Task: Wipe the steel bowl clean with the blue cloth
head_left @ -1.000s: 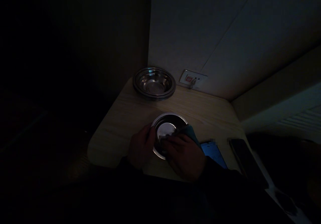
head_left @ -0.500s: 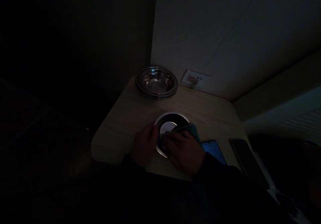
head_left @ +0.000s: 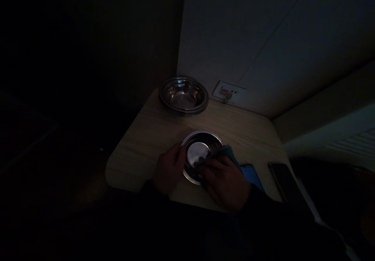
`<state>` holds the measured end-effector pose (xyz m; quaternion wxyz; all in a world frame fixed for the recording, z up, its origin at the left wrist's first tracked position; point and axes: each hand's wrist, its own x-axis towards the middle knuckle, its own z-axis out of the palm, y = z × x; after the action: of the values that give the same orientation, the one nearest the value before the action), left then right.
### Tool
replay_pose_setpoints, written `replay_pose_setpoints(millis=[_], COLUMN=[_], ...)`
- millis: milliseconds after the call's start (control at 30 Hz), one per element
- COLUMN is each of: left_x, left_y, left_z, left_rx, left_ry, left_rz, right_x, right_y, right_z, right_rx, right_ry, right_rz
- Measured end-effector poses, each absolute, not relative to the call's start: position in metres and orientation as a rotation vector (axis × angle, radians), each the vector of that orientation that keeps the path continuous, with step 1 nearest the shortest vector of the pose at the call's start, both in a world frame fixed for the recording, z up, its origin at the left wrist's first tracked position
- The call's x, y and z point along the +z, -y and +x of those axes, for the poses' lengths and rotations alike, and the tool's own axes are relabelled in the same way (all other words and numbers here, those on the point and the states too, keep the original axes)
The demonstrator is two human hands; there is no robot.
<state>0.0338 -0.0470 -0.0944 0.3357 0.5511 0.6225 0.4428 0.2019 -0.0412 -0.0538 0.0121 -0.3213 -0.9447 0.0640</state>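
A round metal bowl (head_left: 198,151) sits on the light wooden table (head_left: 137,151), close to its front edge. My left hand (head_left: 170,169) grips the bowl's left rim, thumb toward the inside. Bunched in my right hand (head_left: 224,181) is a teal cloth (head_left: 227,152), pressed against the bowl's inner right side. The fingertips of that hand are partly hidden by the cloth and the shadow. Farther back stands a stack of shiny metal bowls (head_left: 184,99).
A phone with a lit blue screen (head_left: 252,176) lies right of my right hand, and a dark phone (head_left: 285,181) lies beyond it. A wall socket with a red switch (head_left: 227,92) is behind the table. The room is very dark.
My right hand has slid a little to the right with the cloth, uncovering more of the bowl's bottom. My left hand stays on the rim.
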Motion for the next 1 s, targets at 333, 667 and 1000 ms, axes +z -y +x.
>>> replay_pose_setpoints(millis=[333,667,1000], left_x=[-0.0892,-0.0907,-0.0888], left_y=[0.048,0.0475,0.0474], left_z=[0.0342,0.0355,0.0347], left_rx=[1.175,1.187,1.175], left_ry=[-1.599,-1.626,-1.619], left_rz=[1.409,1.409,1.403], right_x=[-0.0572,-0.0547,-0.0544], right_y=[0.0396,0.0415,0.0405], right_z=[0.2014,0.2015,0.2042], right_rx=[0.179,0.191,0.177], right_ry=[2.884,2.899,2.893], right_rz=[-0.99,-0.968,-0.95])
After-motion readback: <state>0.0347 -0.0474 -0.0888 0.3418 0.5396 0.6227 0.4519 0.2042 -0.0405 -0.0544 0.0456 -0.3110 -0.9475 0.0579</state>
